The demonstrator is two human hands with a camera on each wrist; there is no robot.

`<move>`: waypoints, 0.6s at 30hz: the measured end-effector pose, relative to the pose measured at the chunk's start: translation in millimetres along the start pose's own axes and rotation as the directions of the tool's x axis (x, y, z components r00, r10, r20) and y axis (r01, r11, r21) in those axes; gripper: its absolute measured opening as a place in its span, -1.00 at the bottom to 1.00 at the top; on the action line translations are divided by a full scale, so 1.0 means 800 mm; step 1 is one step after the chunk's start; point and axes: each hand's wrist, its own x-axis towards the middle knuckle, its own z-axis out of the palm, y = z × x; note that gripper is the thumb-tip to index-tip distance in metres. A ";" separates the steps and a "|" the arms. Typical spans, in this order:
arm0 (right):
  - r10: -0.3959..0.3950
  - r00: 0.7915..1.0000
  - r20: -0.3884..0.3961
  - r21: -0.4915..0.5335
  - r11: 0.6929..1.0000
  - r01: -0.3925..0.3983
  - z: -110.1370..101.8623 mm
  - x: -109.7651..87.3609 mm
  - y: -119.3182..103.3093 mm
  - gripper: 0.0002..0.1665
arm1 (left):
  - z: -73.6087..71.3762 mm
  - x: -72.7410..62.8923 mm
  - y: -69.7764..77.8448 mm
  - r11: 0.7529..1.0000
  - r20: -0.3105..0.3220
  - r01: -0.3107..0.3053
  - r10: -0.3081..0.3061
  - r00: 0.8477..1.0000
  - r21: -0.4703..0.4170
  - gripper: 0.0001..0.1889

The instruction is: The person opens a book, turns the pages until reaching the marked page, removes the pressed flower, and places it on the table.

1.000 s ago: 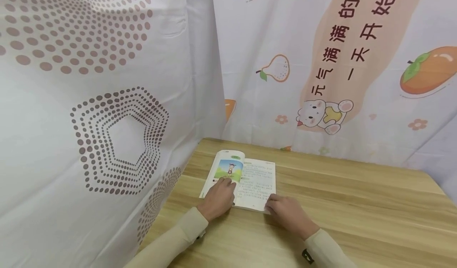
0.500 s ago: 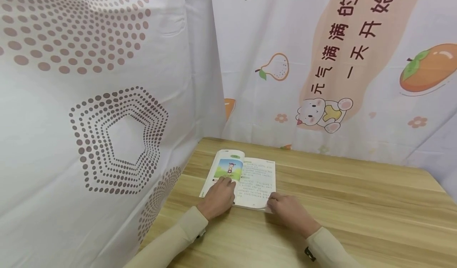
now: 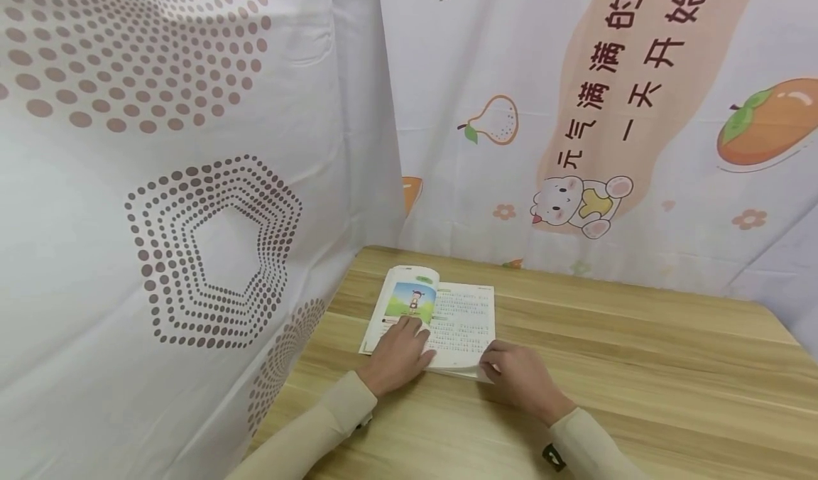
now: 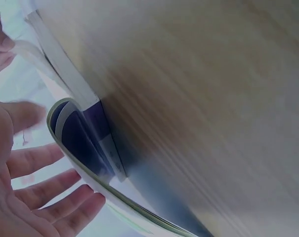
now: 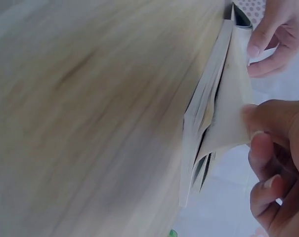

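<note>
An open book [image 3: 463, 320] lies on the wooden table, a cartoon picture on its left page and rows of print on its right. My left hand [image 3: 397, 356] rests on the left page near the spine, its fingers [image 4: 43, 187] extended along the bowed pages in the left wrist view. At the lower right corner my right hand [image 3: 519, 377] pinches a page [image 5: 231, 106] between thumb and fingers. In the right wrist view that page bends up, apart from the page block [image 5: 201, 116] beneath. The lower part of the picture page is hidden by the left hand.
The wooden table [image 3: 639, 366] extends to the right of the book. A white curtain with brown dots [image 3: 319, 146] hangs close on the left. Behind the table hangs a fruit-printed cloth [image 3: 460, 203] with large characters on it.
The left hand's fingers have spread, and its thumb has moved right over the page. The right hand has lifted the lower right page corner, so a gap shows beneath it.
</note>
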 end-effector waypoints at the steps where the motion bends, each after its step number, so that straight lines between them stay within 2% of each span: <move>1: 0.013 1.000 -0.001 0.003 1.000 -0.013 -0.001 0.000 -0.001 -0.87 | 0.001 0.000 0.001 1.000 0.004 0.003 -0.003 1.000 0.006 -0.56; 4: 0.062 0.998 -0.005 0.030 0.998 -0.062 -0.004 0.002 -0.002 -0.87 | 0.004 -0.001 0.004 1.000 0.012 0.008 -0.008 1.000 0.025 -0.36; 8: 0.110 0.993 -0.033 0.081 0.991 -0.107 -0.007 0.004 -0.004 -0.87 | 0.006 -0.001 0.006 0.998 -0.009 0.003 -0.002 1.000 0.056 -0.27; 14: 0.097 0.986 -0.138 0.135 0.988 -0.079 -0.010 0.009 -0.006 -0.84 | 0.009 0.000 0.009 0.993 -0.068 -0.001 0.009 0.998 0.115 -0.45; 18: 0.099 0.972 -0.215 0.184 0.981 -0.059 -0.013 0.010 -0.007 -0.58 | 0.010 0.001 0.011 0.992 -0.082 0.021 -0.011 0.997 0.123 -0.59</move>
